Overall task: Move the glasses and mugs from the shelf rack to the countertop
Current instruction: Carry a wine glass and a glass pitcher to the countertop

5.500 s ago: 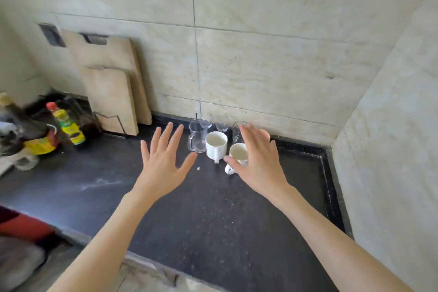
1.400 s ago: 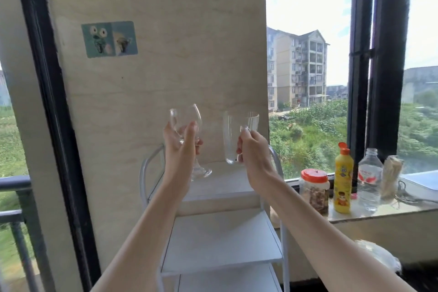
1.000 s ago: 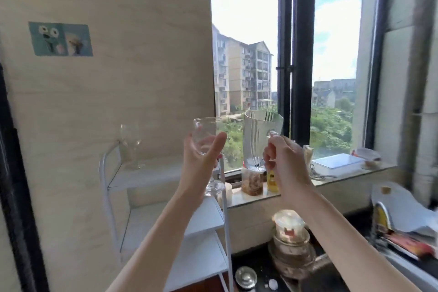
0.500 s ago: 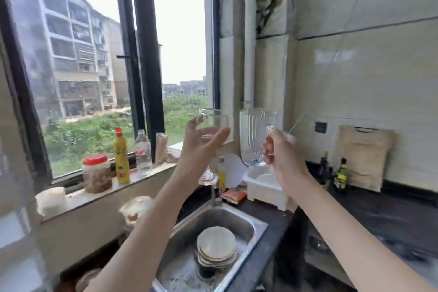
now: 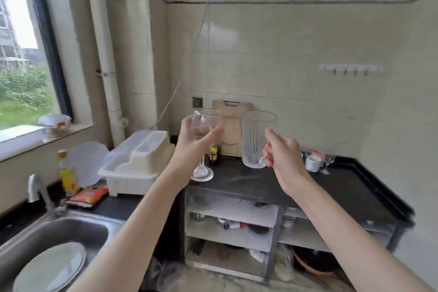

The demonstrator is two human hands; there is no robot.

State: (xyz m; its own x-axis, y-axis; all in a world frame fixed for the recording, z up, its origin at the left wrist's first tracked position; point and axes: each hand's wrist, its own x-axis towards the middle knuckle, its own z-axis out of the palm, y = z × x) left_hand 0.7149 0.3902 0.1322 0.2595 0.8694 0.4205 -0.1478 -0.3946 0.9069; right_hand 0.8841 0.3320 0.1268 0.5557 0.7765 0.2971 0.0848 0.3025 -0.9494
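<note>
Glasses (image 5: 258, 140) in both hands (image 5: 282, 154), unlabelled

Bright daylight enters from window (image 5: 21, 54) at left; sky there blown out white. Tiled wall (image 5: 296, 59) evenly lit, soft glare patch near top centre. Shadows faint. Open shelves (image 5: 232, 227) under countertop (image 5: 331, 187) dim. Motion blur throughout, worst at frame edges. Wide-angle bend on verticals and counter edge.

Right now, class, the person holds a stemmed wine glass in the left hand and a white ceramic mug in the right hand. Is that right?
Not quite. The head view shows the right hand holding a clear ribbed glass mug, not a white ceramic one. The left hand does hold the stemmed wine glass.
</note>
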